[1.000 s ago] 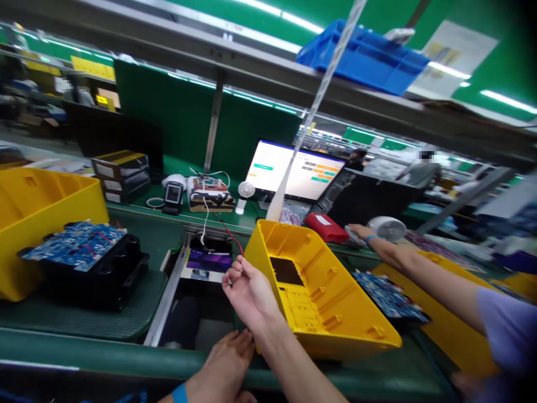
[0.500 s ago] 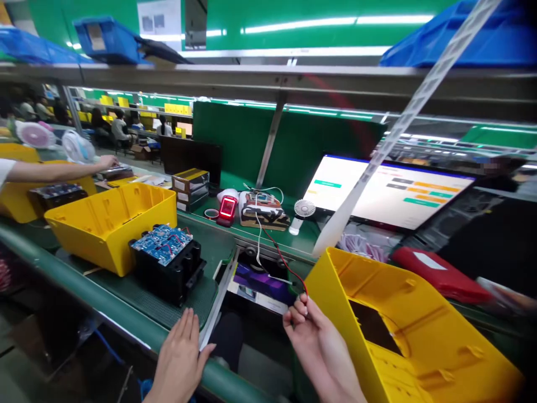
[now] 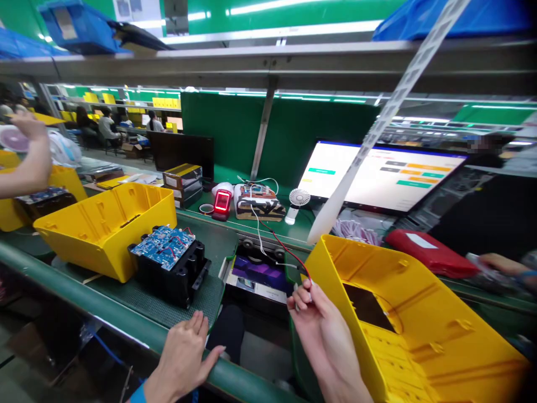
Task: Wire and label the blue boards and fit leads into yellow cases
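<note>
My right hand (image 3: 325, 330) pinches the end of a thin red and black cable (image 3: 289, 253). That cable leads back to a cardboard-and-tape bundle with a small circuit board (image 3: 260, 201) on the bench. A yellow plastic housing (image 3: 444, 324) with a dark rectangular opening stands just right of this hand. With fingers stretched out, my left hand (image 3: 182, 352) rests on the front rail of the green conveyor and holds nothing. Beyond its fingertips sits a black block topped with a blue circuit board (image 3: 165, 246), on a green textured mat. Another yellow housing (image 3: 104, 229) lies behind the block.
A scanner glowing red (image 3: 222, 201), a small white fan (image 3: 298, 201) and a lit monitor (image 3: 377, 176) stand along the back. A purple box (image 3: 260, 274) sits in the gap between the mats. A co-worker's arm (image 3: 29, 157) reaches in at left; another hand (image 3: 509, 263) shows at right.
The co-worker's arm at left has lifted, and another person's hand has appeared at right. My view has shifted slightly. My right hand still pinches the cable; my left stays on the rail.
</note>
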Motion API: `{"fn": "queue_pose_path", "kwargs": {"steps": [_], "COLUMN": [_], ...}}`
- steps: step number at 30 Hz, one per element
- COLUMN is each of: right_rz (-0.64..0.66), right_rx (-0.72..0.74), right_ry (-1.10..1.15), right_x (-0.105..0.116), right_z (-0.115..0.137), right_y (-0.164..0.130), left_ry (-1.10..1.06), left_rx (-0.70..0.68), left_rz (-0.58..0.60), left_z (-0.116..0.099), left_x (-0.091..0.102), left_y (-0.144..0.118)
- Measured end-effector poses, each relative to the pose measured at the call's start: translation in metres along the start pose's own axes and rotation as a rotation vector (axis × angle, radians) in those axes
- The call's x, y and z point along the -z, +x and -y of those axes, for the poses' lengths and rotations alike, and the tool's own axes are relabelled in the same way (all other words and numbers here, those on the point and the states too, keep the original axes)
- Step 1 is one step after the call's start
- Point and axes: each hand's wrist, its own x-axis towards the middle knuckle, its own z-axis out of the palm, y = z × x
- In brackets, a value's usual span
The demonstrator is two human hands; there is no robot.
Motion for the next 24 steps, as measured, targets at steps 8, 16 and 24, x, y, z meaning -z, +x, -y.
{"fn": "queue_pose_path", "kwargs": {"steps": [8,16,24], "right_rz": [-0.014,-0.005,-0.021], "right_rx": [0.086,0.113,0.111], "right_ry": [0.074,0.060,0.025], "right_x": [0.007,0.007,0.016], "right_z": [0.007,0.005,0.010], "right_y": [0.008,0.011,0.008], "left_ry": [-0.132,-0.397,-0.469], "left_rx": [-0.156,-0.213,-0.308], "left_rz": [0.044,0.356,0.388], "left_z": [-0.039,-0.093,-0.142], "left_x": [0.004,-0.008,-0.022], "left_y": [0.014,0.032,0.044]}}
